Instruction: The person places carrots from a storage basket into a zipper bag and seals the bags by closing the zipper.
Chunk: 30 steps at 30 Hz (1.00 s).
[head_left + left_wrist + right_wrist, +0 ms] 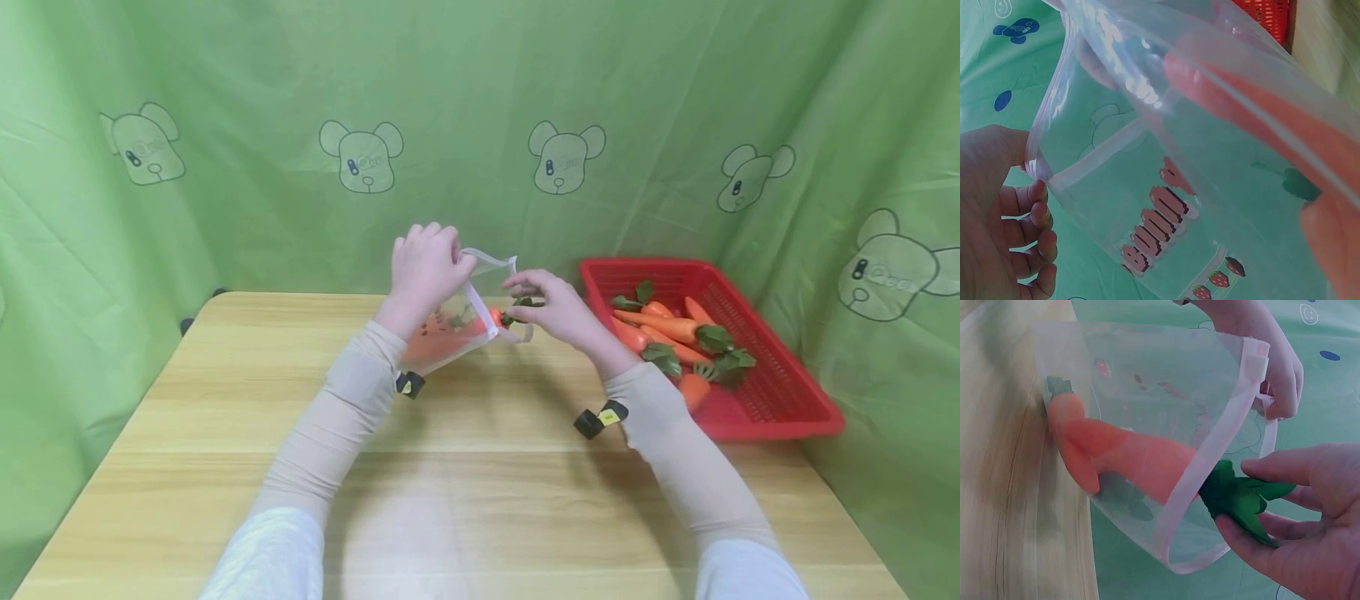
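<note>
a carrot (1147,462) lies mostly inside a clear zip bag (1147,353), its green leaves (1235,497) sticking out past the mouth. in the head view its long axis runs roughly sideways, leafy end to the right and orange body leading left into the bag; the right wrist view shows it slanting, leaves at lower right. the right hand (558,308) has its fingers partly spread, pinching the leaves against the thumb. the left hand (426,262) pinches the bag's rim, thumb against forefinger, the other fingers curled. a second carrot (1065,412) crosses the first deeper in the bag, tip downward in the right wrist view. on the worktop (225,392), a red basket (641,265) at the right holds more carrots (670,327), lying at mixed angles.
</note>
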Each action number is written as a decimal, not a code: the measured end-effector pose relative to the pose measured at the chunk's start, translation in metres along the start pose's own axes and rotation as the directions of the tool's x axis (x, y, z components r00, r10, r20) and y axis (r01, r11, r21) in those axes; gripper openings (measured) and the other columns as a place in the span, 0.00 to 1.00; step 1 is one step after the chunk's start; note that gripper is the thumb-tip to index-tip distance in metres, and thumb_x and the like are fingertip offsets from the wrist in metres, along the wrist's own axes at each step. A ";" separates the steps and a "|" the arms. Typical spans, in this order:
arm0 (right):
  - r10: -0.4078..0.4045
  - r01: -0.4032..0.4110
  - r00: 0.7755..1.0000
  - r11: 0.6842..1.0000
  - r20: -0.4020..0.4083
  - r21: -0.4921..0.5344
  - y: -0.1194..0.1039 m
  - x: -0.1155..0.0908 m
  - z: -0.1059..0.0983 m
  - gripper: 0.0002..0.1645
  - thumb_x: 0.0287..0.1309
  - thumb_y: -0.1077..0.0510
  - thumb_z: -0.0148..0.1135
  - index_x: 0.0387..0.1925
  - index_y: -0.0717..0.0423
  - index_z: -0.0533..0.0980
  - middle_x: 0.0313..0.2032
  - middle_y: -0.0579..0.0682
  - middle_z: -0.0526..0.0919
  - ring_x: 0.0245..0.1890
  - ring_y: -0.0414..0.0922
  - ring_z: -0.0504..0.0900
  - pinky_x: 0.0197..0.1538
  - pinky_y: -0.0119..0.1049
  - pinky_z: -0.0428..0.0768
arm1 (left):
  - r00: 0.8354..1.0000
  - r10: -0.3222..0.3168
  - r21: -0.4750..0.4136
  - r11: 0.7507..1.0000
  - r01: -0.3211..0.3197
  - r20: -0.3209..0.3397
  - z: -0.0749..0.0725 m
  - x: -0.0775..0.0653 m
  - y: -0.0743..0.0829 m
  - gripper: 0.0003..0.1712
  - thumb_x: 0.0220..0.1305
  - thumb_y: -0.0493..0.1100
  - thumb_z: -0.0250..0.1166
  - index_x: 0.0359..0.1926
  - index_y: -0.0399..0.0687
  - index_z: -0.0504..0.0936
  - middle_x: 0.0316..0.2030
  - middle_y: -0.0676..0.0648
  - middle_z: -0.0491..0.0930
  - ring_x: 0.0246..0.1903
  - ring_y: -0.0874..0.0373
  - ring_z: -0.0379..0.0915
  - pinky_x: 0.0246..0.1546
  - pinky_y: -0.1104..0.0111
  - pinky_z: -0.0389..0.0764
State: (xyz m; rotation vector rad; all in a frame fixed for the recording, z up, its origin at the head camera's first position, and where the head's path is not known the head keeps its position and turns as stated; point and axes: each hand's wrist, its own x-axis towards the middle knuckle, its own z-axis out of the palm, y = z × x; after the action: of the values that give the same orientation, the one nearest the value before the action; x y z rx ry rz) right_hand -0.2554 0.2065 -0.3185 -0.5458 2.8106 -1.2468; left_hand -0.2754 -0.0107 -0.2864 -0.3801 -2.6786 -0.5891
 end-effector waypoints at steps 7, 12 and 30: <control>-0.018 0.022 0.997 0.999 -0.079 0.047 0.001 -0.003 -0.001 0.24 0.57 0.61 0.66 0.56 0.56 0.75 0.60 0.56 0.74 0.61 0.55 0.75 0.63 0.53 0.72 | 1.000 -0.003 -0.004 1.000 0.003 0.005 -0.001 0.000 0.000 0.13 0.62 0.54 0.58 0.28 0.54 0.71 0.30 0.52 0.72 0.36 0.55 0.65 0.42 0.62 0.66; -0.024 0.029 0.996 0.998 -0.083 0.061 0.007 -0.005 -0.005 0.24 0.59 0.58 0.65 0.57 0.56 0.74 0.59 0.57 0.75 0.62 0.55 0.74 0.63 0.52 0.73 | 1.000 -0.002 -0.002 1.000 0.002 0.001 0.000 0.000 0.000 0.13 0.62 0.54 0.58 0.27 0.54 0.71 0.30 0.52 0.72 0.36 0.55 0.64 0.42 0.62 0.66; 0.227 -0.192 0.965 0.955 0.135 -0.227 0.040 -0.018 -0.016 0.30 0.56 0.58 0.65 0.60 0.63 0.70 0.49 0.64 0.82 0.47 0.55 0.83 0.44 0.43 0.82 | 1.000 0.002 -0.012 1.000 -0.002 0.003 0.000 -0.001 0.001 0.11 0.62 0.53 0.57 0.27 0.53 0.71 0.30 0.52 0.72 0.36 0.55 0.64 0.41 0.63 0.66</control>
State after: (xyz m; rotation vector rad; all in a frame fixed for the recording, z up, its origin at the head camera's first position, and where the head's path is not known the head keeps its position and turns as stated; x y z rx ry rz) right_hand -0.2537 0.2483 -0.3384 -0.3229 2.7916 -0.8320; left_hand -0.2744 -0.0101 -0.2868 -0.3876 -2.6788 -0.6041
